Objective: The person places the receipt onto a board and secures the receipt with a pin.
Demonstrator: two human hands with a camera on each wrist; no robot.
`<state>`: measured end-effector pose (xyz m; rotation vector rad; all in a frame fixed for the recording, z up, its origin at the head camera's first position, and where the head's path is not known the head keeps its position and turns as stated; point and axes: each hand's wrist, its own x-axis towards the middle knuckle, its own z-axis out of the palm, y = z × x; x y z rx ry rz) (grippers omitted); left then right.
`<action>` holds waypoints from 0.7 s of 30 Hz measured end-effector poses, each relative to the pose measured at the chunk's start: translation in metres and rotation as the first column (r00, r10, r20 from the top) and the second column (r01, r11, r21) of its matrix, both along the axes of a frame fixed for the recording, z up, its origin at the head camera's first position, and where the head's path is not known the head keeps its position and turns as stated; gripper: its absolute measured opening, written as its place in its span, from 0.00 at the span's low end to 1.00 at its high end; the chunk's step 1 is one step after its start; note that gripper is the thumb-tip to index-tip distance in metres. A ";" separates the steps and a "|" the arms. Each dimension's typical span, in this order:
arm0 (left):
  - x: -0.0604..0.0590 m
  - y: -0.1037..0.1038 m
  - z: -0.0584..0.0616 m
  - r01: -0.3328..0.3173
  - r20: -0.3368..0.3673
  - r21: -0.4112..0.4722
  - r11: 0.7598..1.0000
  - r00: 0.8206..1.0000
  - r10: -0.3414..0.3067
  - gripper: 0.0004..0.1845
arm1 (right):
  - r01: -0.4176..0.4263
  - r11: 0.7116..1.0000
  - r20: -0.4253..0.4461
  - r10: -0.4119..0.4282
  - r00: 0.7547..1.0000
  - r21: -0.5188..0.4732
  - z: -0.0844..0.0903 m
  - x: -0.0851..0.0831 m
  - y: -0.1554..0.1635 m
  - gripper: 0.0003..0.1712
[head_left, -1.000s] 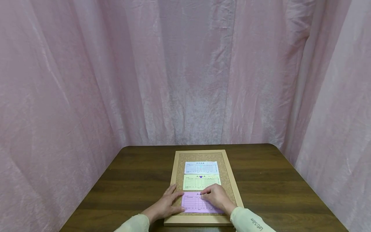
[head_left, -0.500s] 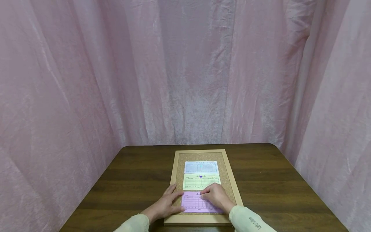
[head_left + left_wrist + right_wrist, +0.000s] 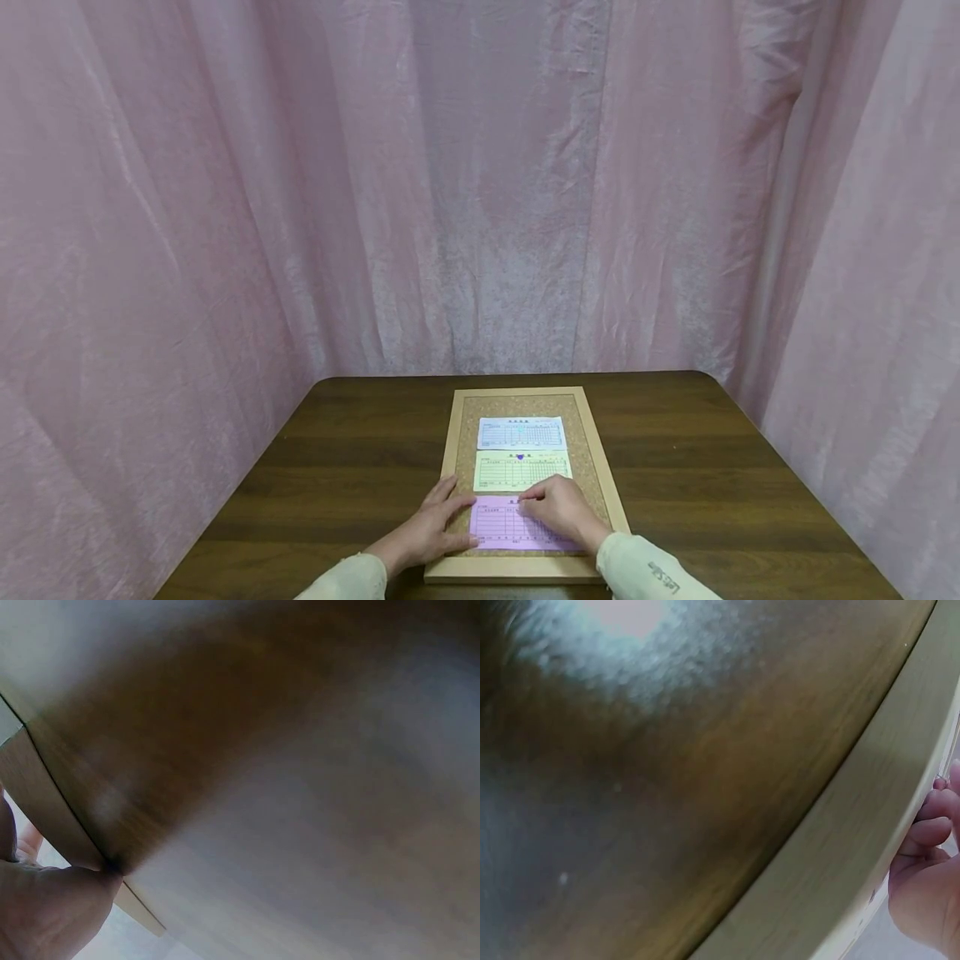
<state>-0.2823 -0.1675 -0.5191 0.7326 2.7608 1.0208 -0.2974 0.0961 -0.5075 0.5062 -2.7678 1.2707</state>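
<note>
A purple printed slip (image 3: 495, 525) lies at the near end of a wood-framed cork board (image 3: 468, 408). My right hand (image 3: 561, 507) is over the slip's upper right, thumb and index finger together at its top middle edge. They pinch a small push pin (image 3: 940, 782), mostly hidden by the fingers. My left hand (image 3: 431, 527) lies with spread fingers across the board's left frame, fingertips at the slip's left edge. Above the purple slip is a green slip (image 3: 495, 475) with a purple push pin (image 3: 520, 457) at its top. Farthest up lies a blue slip (image 3: 498, 435).
The board rests flat on a dark wooden table (image 3: 337, 467), close to its front edge. Pink curtains (image 3: 480, 208) hang behind the table and along both sides.
Both hands keep their places on the board, the right fingertips still at the purple slip's top edge. Only the right wrist and sleeve shift very slightly.
</note>
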 end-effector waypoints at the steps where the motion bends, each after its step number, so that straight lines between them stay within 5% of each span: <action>1: 0.000 0.000 0.000 -0.001 0.000 -0.001 1.000 1.000 0.001 0.34 | -0.006 1.000 -0.001 0.006 1.000 0.001 0.000 0.000 0.000 0.06; 21: 0.003 0.001 0.004 0.003 -0.002 0.001 1.000 1.000 -0.003 0.33 | -0.002 0.998 0.018 0.003 1.000 -0.069 -0.004 -0.002 0.000 0.03</action>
